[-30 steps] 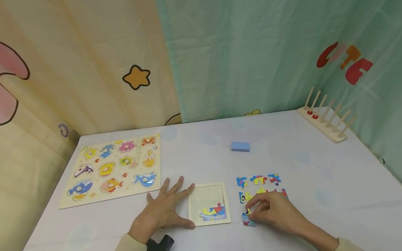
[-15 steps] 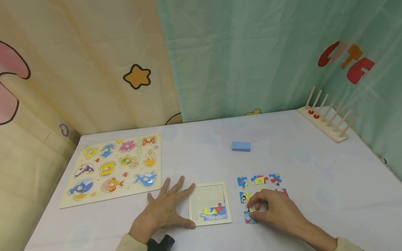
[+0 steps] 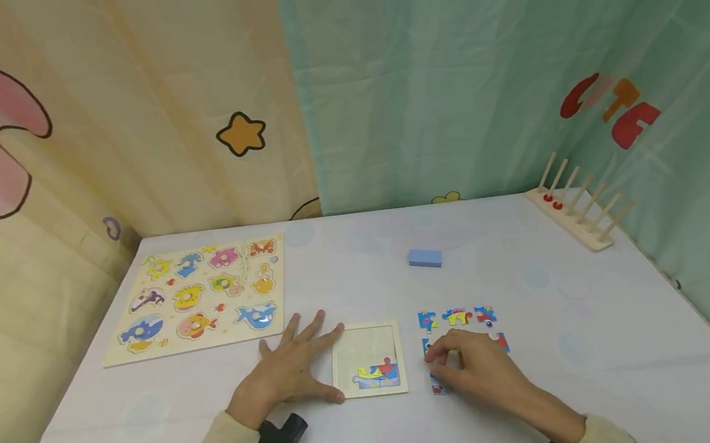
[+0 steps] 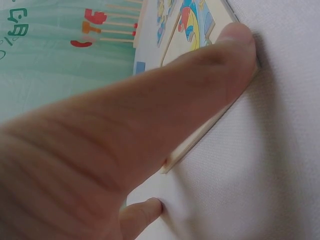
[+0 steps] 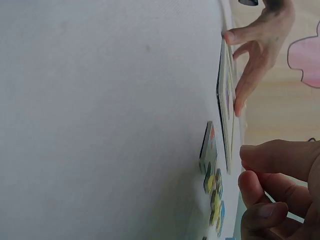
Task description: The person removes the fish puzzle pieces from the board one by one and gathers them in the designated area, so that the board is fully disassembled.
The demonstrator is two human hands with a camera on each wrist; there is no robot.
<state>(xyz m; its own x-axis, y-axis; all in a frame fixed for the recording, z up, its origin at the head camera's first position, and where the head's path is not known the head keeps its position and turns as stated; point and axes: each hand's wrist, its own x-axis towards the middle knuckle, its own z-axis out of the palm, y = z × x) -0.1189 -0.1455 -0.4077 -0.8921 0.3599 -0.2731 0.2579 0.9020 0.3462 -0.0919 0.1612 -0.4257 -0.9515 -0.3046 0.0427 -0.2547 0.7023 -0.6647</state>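
My left hand (image 3: 289,370) is spread flat on the table at the left side of a small square wooden puzzle tray (image 3: 400,342), its thumb and a fingertip touching the tray's edge. Joined blue, yellow and red jigsaw pieces (image 3: 379,376) fill the tray's lower right. Over the loose pieces at the right, my right hand (image 3: 480,363) hovers with bent fingers, thumb and index tips slightly apart. Nothing shows between them in the right wrist view. Beneath that hand lies a jigsaw piece (image 3: 438,387), partly covered. Behind it are rows of loose pieces (image 3: 457,317), some hidden by the hand.
A large sea-animal peg puzzle board (image 3: 208,293) lies at the back left. A blue block (image 3: 425,258) sits behind the loose pieces. At the far right stands a wooden peg rack (image 3: 576,221) with red beads. Curtains (image 3: 444,84) hang behind the table.
My right thumb and fingers have left the lower-left jigsaw piece, which shifted slightly away from me, and moved up and left over the pieces. The left hand stays in place.
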